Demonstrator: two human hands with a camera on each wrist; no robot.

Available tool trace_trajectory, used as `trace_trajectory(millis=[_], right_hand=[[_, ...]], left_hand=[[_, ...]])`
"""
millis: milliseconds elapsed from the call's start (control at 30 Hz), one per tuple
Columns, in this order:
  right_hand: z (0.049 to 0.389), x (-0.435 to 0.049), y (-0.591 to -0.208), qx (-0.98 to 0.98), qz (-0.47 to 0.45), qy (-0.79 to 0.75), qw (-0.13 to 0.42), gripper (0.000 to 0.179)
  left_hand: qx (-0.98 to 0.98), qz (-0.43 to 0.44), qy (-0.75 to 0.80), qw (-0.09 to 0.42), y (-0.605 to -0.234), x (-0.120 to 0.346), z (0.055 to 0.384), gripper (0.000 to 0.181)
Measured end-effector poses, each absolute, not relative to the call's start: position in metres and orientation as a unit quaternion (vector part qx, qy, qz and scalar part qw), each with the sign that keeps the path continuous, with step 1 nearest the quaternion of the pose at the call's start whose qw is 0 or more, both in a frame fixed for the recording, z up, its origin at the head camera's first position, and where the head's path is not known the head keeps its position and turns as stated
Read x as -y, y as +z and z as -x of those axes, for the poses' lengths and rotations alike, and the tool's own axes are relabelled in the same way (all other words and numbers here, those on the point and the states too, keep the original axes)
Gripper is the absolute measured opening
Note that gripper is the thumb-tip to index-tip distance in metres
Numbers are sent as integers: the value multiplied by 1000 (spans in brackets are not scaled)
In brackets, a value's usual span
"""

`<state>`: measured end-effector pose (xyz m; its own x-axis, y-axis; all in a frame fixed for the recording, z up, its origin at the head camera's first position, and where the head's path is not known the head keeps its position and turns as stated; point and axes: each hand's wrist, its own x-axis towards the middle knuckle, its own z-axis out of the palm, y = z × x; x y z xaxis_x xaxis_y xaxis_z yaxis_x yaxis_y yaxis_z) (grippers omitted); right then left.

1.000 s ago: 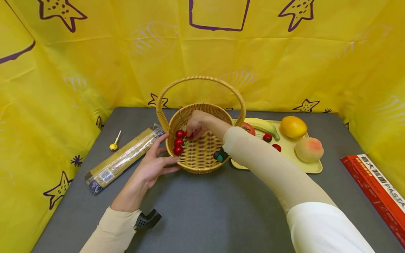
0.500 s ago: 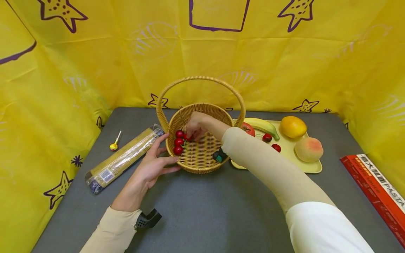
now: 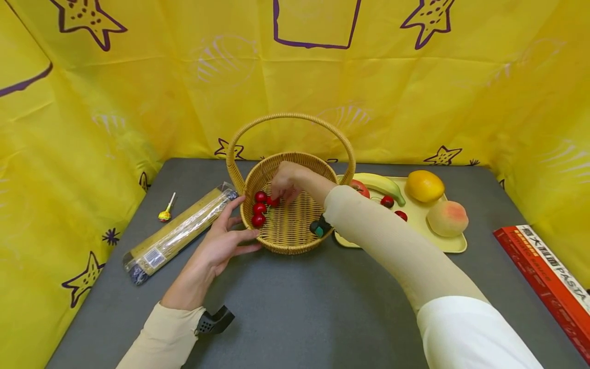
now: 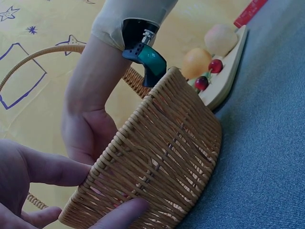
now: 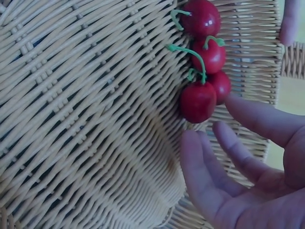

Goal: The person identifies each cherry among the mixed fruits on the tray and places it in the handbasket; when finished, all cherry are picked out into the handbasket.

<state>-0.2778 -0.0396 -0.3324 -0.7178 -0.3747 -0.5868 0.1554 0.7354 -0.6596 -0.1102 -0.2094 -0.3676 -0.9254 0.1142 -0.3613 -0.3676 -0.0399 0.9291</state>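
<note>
A wicker basket (image 3: 290,247) with a tall arched handle stands at the middle of the table. Several red cherries (image 5: 198,102) with green stems lie bunched inside, against its left wall. My right hand (image 3: 288,182) reaches into the basket beside them. In the right wrist view, the right hand (image 5: 252,202) has loosely bent, parted fingers, with one fingertip at or very near a cherry; nothing is held. My left hand (image 3: 218,248) rests on the basket's left side with fingers spread. The left wrist view shows one finger of the left hand (image 4: 19,167) touching the rim.
Right of the basket, a cream tray (image 3: 417,225) bears a banana (image 3: 378,183), a tomato (image 3: 360,188), a mango-like yellow fruit (image 3: 425,186), a peach (image 3: 448,219) and cherries (image 3: 387,201). Left lie a noodle packet (image 3: 180,230) and a lollipop (image 3: 166,210); far right, a pasta box (image 3: 544,282).
The head view has shifted slightly. Both hands, the basket and the cherries stay practically where they were.
</note>
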Motion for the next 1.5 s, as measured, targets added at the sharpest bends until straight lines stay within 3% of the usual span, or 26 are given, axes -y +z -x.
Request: trace_trajectory(millis=[333, 567, 1033, 1500], right_hand=[[271, 35, -319, -871, 93, -339, 344, 11], [264, 26, -299, -847, 119, -372, 360, 39], [242, -13, -278, -820, 195, -425, 330, 26], [213, -66, -264, -802, 270, -460, 270, 29]], left_hand=[[-674, 88, 714, 168, -369, 212, 111, 93], [-675, 90, 713, 169, -368, 212, 110, 93], [-677, 81, 711, 172, -368, 212, 110, 93], [-676, 77, 712, 173, -368, 210, 111, 93]])
